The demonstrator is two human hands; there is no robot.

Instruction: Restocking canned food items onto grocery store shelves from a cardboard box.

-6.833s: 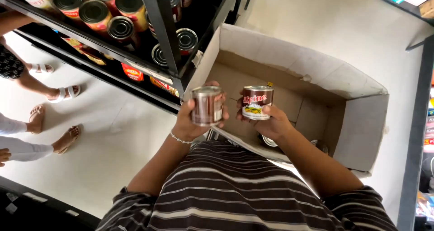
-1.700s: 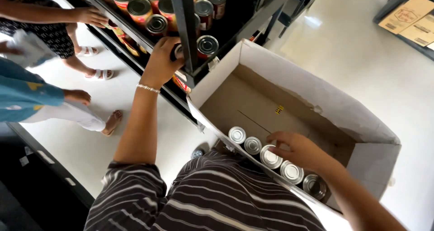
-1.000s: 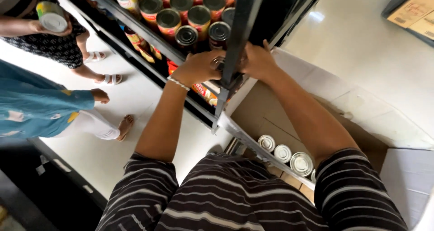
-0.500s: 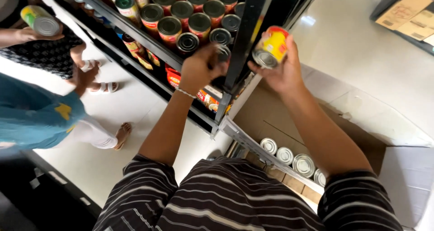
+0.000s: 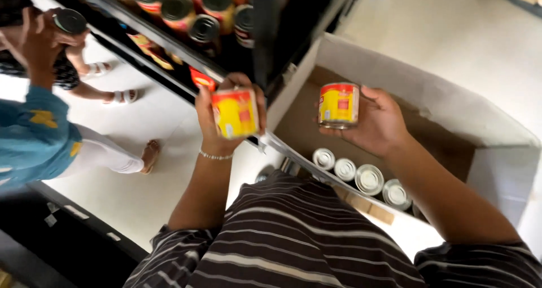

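Head view: pale glossy floor (image 5: 468, 45), dark shelving (image 5: 282, 34).

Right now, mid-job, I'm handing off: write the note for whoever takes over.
Left hand: holds a yellow-and-red can, raised in front of the dark shelf.
Right hand: holds a second can over the open cardboard box.
Done: rows of cans are on the shelf.
Left: both held cans, plus four cans lying in the box's near edge.
Note: another person stands at left with a can.
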